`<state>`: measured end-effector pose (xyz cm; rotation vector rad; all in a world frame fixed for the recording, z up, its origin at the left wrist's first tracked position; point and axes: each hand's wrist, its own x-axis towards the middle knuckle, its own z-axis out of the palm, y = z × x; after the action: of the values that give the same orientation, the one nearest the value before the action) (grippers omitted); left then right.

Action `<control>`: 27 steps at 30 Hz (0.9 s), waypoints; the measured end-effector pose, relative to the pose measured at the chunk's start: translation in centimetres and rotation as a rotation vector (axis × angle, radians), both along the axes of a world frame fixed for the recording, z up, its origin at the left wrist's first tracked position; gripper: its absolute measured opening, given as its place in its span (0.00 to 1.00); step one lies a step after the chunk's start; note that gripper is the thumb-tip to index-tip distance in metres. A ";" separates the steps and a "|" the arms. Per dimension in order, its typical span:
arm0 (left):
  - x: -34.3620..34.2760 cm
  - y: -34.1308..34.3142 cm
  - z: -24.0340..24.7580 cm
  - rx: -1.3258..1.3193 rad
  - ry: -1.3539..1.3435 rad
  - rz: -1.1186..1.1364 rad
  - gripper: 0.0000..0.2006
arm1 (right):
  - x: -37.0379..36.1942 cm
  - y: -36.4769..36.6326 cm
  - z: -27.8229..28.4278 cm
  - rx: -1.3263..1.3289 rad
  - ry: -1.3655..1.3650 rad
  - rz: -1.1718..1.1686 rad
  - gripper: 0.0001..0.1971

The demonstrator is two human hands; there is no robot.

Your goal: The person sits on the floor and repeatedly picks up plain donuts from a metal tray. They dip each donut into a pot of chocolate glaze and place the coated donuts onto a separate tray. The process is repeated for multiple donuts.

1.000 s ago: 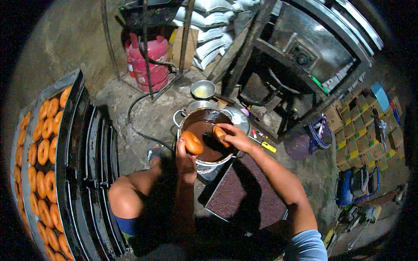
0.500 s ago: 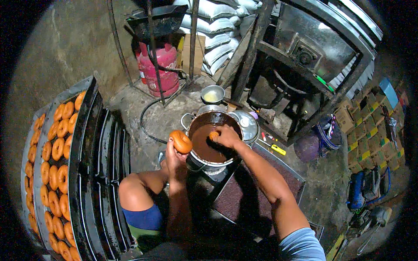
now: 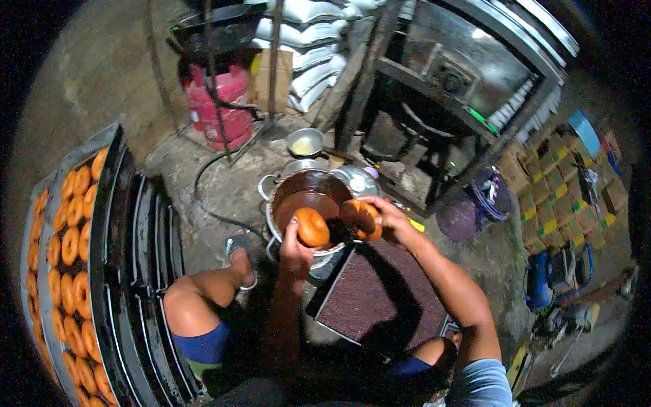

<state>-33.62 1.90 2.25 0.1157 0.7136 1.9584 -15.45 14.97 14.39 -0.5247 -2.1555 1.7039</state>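
My left hand (image 3: 294, 252) is closed around a plain golden doughnut (image 3: 312, 227) at the near side of a metal pot (image 3: 270, 216). Dark melted chocolate (image 3: 298, 201) fills the lower part of that pot, and its inner wall is smeared brown. In my right hand (image 3: 395, 229), over the pot's right rim, is a second doughnut (image 3: 359, 220), tilted so its chocolate-coated face shows. Below and to the right lies a rectangular tray (image 3: 330, 289) covered with brown sprinkles (image 3: 380, 298), partly shadowed by my arm.
Stacked trays of plain doughnuts (image 3: 70, 245) stand at the left. Behind the pot are a small metal bowl (image 3: 306, 142), a lid (image 3: 359, 182), and a pink gas cylinder (image 3: 218, 108) with a hose. A purple bucket (image 3: 458, 220) and stacked cartons (image 3: 569, 197) are at the right.
My right hand has lifted its doughnut out of the chocolate and turned the coated face into view. My left hand has moved right, over the pot's near edge. The view has shifted.
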 end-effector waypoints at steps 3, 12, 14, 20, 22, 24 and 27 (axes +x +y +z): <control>5.6 0.7 2.4 0.180 -0.142 -0.300 0.23 | 5.5 -4.7 -0.5 0.407 0.027 -0.230 0.27; 18.9 3.2 1.4 0.275 0.035 -0.635 0.22 | 16.5 -9.9 -2.1 0.639 -0.007 -0.888 0.21; 20.6 4.0 0.6 0.313 0.079 -0.531 0.21 | 18.2 -11.3 -2.9 0.779 0.069 -0.770 0.20; 26.1 3.7 0.4 0.262 0.390 -0.740 0.19 | 22.2 -11.6 -6.8 0.457 0.048 -1.180 0.11; 27.1 3.4 0.7 0.191 0.655 -0.495 0.17 | 22.6 -12.3 -8.6 0.095 0.199 -1.180 0.07; 27.7 3.2 0.7 0.321 1.293 -0.220 0.19 | 23.1 -13.0 -10.4 -0.728 0.527 -1.201 0.03; 27.6 2.7 -0.2 0.654 1.815 -0.037 0.21 | 25.2 -12.5 -12.1 -0.832 0.967 -0.981 0.13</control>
<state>-6.04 4.62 2.07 2.4217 1.0016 1.5139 9.72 2.51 2.30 -0.6054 -0.3360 1.6039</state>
